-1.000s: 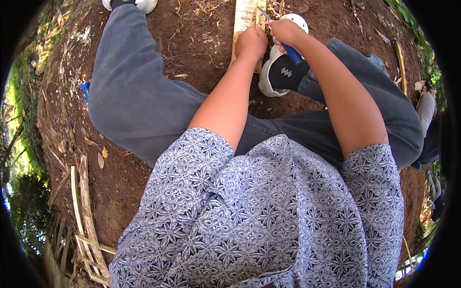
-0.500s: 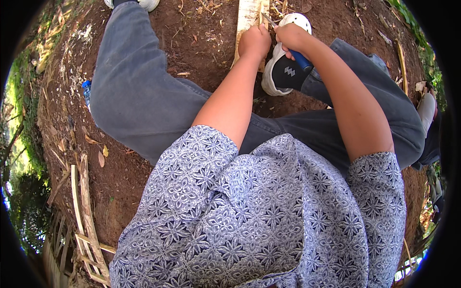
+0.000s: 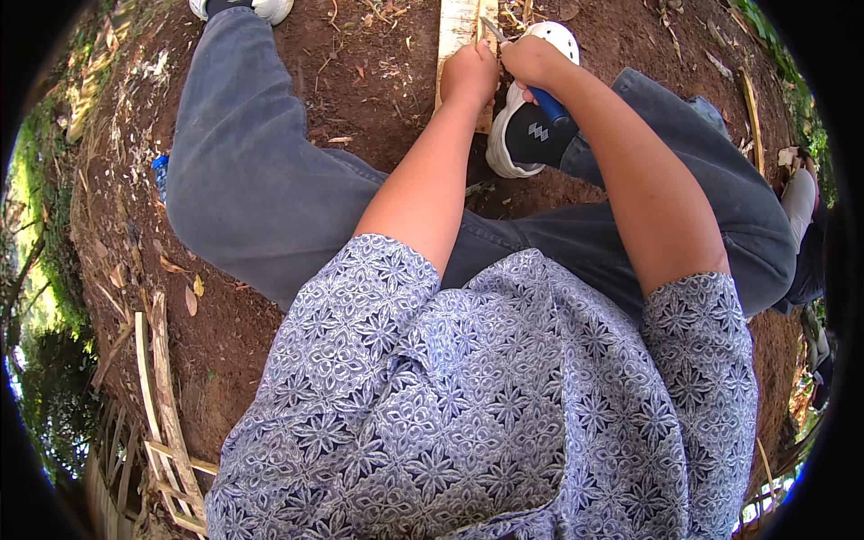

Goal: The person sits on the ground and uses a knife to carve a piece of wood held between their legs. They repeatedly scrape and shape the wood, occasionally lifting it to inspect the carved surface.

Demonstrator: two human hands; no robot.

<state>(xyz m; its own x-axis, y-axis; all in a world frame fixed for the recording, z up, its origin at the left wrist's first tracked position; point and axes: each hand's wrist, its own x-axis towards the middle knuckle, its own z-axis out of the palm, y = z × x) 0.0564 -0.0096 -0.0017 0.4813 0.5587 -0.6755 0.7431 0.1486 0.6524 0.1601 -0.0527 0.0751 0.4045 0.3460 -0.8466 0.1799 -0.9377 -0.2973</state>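
My right hand (image 3: 535, 63) is closed around the blue handle of a knife (image 3: 548, 105). Its narrow metal blade points forward and left, with the tip against or very near a thin wooden strip (image 3: 480, 32). That strip rises out of my left hand (image 3: 471, 74), whose fingers are wrapped round it. Both hands are close together over a pale, flat wooden board (image 3: 455, 34) on the ground. The strip's lower end is hidden by my left hand, and the board runs out of view at the top.
Beside the board stands my right foot in a white clog (image 3: 506, 148). Brown soil (image 3: 364, 90) with dry leaves surrounds me. A blue-capped bottle (image 3: 161, 176) is by my left knee. Wooden slats (image 3: 162, 387) lie at lower left. At the right edge, another person's foot (image 3: 799, 205) shows.
My right hand and the knife have shifted slightly left and forward, bringing the blade tip further up along the strip. My left hand has barely moved. The whole view has shifted a little.
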